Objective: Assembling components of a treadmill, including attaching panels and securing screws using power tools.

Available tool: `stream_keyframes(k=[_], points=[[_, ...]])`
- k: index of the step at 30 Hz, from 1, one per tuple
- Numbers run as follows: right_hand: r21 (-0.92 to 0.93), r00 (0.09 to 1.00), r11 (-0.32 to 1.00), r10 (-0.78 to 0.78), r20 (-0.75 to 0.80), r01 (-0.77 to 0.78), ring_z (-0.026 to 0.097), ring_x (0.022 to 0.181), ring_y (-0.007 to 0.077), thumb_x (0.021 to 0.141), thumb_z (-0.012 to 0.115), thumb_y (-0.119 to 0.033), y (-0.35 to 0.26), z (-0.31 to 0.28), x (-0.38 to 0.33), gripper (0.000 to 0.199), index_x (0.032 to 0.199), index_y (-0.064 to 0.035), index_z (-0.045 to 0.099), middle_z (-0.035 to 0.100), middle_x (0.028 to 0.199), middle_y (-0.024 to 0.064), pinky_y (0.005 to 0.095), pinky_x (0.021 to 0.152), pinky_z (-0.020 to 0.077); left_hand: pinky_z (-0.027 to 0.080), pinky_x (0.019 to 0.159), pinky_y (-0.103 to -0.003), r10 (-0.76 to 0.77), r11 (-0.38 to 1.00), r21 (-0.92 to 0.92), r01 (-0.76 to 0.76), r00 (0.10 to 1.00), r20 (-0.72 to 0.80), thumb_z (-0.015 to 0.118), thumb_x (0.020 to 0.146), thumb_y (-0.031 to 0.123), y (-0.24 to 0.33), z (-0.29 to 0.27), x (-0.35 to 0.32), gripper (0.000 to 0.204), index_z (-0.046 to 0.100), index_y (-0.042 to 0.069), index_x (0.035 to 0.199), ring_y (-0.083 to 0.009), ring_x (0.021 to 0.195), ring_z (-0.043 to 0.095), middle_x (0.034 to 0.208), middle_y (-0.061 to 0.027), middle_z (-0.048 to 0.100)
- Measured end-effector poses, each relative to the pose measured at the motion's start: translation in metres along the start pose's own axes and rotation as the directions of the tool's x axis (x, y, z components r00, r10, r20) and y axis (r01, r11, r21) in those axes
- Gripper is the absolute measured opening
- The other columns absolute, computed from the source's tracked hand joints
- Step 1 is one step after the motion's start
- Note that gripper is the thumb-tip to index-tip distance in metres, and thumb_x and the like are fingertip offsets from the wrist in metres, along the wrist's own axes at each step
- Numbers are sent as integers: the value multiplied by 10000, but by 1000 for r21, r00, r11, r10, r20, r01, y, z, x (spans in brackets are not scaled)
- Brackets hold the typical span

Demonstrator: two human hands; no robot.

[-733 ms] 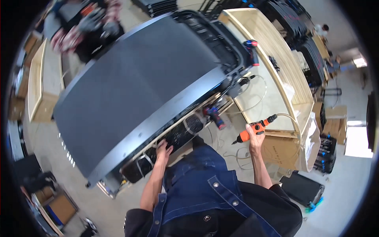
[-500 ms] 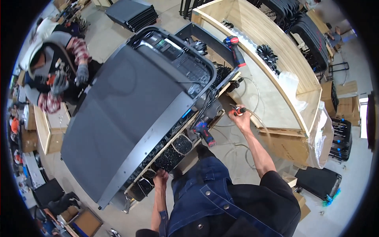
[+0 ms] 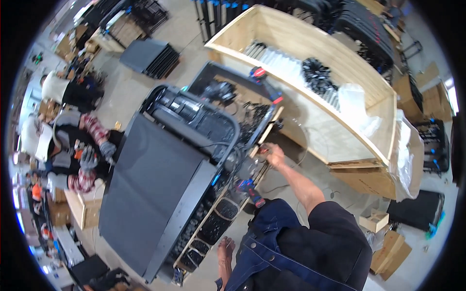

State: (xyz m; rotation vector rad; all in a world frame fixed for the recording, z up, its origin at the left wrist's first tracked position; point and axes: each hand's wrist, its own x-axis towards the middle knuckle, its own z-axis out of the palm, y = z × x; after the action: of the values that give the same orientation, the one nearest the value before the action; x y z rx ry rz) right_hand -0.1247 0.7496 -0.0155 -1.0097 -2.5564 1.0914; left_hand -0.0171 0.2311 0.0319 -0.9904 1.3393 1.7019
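Note:
A large dark machine that looks like a treadmill base [image 3: 151,186], with an exposed motor bay [image 3: 187,109], lies in front of me. My right hand [image 3: 274,155] is closed at the wooden rail by its right corner. Only a small red part of the hand tool [image 3: 263,150] shows at the fingertips; the rest is hidden or blurred. Low beside several bins of black screws [image 3: 213,228] is my left hand [image 3: 226,248], its fingers loosely apart and nothing seen in them. A blue-and-black cordless driver [image 3: 250,192] rests on the rail between my hands.
A long wooden crate [image 3: 310,104] holding black parts and plastic wrap stands at the right. Another cordless driver [image 3: 266,85] sits by a dark tray [image 3: 201,76]. Across the machine, a co-worker in grey gloves [image 3: 88,159] works. Cardboard boxes [image 3: 391,254] lie at the lower right.
My right hand has moved left with the hand tool to the wooden rail. My left hand has come away from the screw bins. The view has shifted, and the machine appears lower.

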Motion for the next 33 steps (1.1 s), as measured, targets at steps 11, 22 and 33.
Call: stream_keyframes(k=[11,22,33], points=[[536,915,834,-104,389,-133,675,851,143,892,728,-267,-16,-293,34,458,1251,1,632,725,995,94,304,761,560,485,651,-245,-13,677,683,-274,923,384,620,987,382,59,262,-17,403,708,6,870,-102,677,629,713,-39,667],[-103,864,878,478,155,-468,646,546,199,788,665,-139,421,-267,311,176,803,34,685,683,712,142,364,468,529,513,753,-301,352,302,493,-815,577,737,636,952,115,130,697,-46,161,678,-18,1033,-170,819,645,904,-95,685],[442,699,644,208,684,-624,636,616,132,818,727,-204,194,-19,503,295,1027,0,680,668,769,46,280,512,501,506,816,-445,341,-720,481,-501,349,873,635,938,275,351,885,223,242,702,44,953,-352,878,655,932,-140,701]])
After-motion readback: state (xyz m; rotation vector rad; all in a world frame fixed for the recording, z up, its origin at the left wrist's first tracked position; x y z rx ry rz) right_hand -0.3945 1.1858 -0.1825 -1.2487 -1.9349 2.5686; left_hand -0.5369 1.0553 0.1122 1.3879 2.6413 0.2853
